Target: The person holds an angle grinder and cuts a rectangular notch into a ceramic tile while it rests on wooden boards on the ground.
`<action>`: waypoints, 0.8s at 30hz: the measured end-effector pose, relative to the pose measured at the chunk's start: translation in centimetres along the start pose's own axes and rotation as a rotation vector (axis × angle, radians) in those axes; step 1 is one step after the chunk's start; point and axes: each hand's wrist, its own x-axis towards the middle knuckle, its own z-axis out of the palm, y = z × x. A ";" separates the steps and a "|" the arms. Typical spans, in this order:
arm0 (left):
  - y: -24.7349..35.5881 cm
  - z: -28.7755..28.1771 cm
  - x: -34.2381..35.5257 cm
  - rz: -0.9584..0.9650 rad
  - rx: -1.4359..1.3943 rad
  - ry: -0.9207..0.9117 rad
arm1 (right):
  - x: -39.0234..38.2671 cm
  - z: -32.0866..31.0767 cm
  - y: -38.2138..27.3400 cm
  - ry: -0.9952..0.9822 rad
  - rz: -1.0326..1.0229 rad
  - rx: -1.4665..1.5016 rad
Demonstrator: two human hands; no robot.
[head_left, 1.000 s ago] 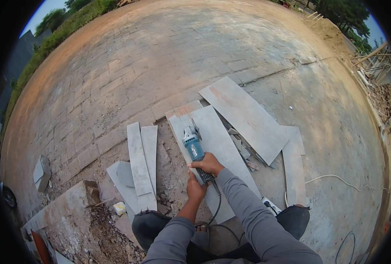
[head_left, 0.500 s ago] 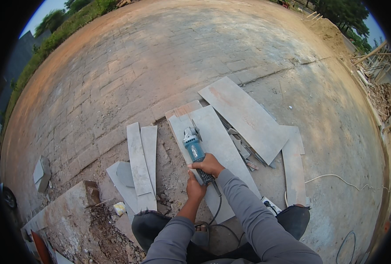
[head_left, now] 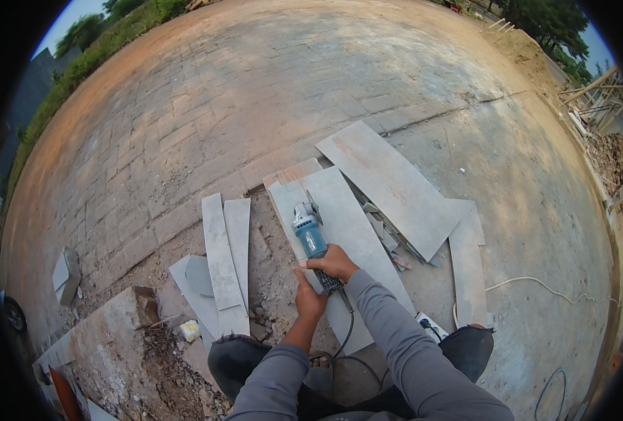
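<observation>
My right hand (head_left: pixel 336 262) is wrapped around the body of a blue angle grinder (head_left: pixel 311 236) with a silver head. Its thin disc stands edge-on over a large grey tile (head_left: pixel 353 231), close to the tile's long left side. Just below, my left hand (head_left: pixel 310 298) lies at the tile's left edge, beside the grinder's rear end, one finger stretched forward. Its other fingers are partly hidden. From the back of the grinder a dark cord (head_left: pixel 350 326) runs down between my legs.
Another wide tile (head_left: pixel 388 186) lies to the right, with broken pieces (head_left: pixel 383 231) beside it. Narrow tile strips (head_left: pixel 221 252) lie at left, near a concrete block (head_left: pixel 143 309) and rubble. A white power strip (head_left: pixel 432 328) is by my right knee; a pale cable (head_left: pixel 536 283) trails right.
My left hand's finger has stretched forward along the tile's edge. The grinder and right hand have barely shifted.
</observation>
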 end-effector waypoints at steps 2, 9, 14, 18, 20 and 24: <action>-1.1 0.2 0.2 0.041 0.008 -0.016 | -0.3 0.2 -0.2 0.012 -0.013 0.016; -2.3 0.1 0.4 0.149 -0.091 -0.094 | 0.4 0.1 0.8 0.032 -0.026 0.006; -2.5 -0.3 0.4 0.142 -0.092 -0.128 | -0.2 0.2 0.2 -0.002 -0.007 0.018; -2.7 -0.2 0.6 0.133 -0.082 -0.144 | -0.6 0.1 0.1 -0.009 -0.008 0.005; -2.7 -0.1 0.5 0.144 -0.085 -0.138 | -0.7 0.0 0.2 -0.002 0.000 0.009; -2.6 -0.1 0.6 0.144 -0.073 -0.137 | -0.5 0.2 0.8 0.019 -0.011 -0.002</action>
